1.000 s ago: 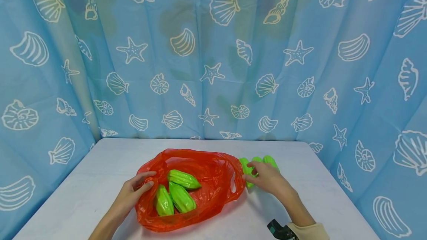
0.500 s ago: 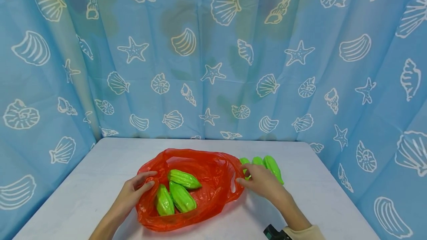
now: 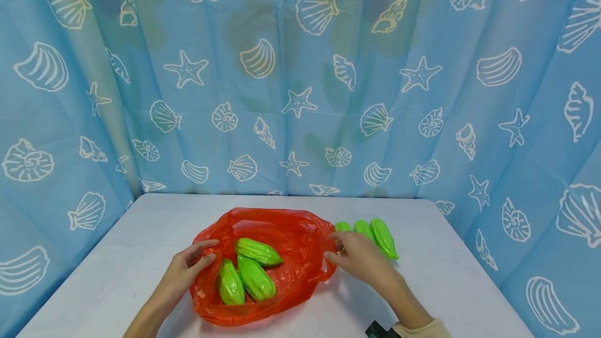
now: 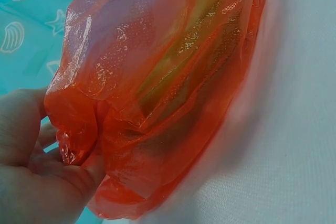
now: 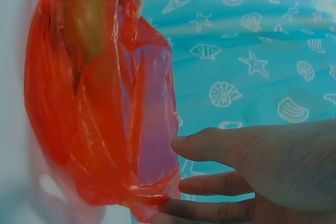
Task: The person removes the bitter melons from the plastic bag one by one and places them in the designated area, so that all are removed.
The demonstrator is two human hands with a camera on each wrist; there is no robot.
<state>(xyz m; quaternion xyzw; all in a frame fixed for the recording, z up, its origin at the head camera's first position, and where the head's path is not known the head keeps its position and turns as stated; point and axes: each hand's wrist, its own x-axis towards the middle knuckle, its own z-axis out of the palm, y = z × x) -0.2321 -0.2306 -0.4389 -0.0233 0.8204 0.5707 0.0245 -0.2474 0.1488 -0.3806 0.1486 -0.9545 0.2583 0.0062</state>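
A red plastic bag (image 3: 300, 254) lies on the table with its mouth open upward. Inside it rest three ridged, glossy green gourd-like pieces (image 3: 255, 278), toward the left. At the bag's left rim my left hand (image 3: 188, 267) pinches the plastic; the left wrist view shows the bunched film (image 4: 79, 135) between thumb and fingers. My right hand (image 3: 357, 254) is at the bag's right side. In the right wrist view its extended fingers (image 5: 210, 211) meet the bag's edge, without a curl round it. More green pieces (image 3: 384, 236) lie behind the right hand, partly covered by it.
The white table (image 3: 155, 223) carries everything. A blue curtain (image 3: 281, 134) with white shell and starfish prints hangs behind and along both sides. A dark device (image 3: 380, 330) sits on my right wrist beside a beige sleeve (image 3: 424, 329).
My right hand has moved left, away from the green pieces, to the bag's right edge, which has shifted slightly inward. The left hand has stayed in place.
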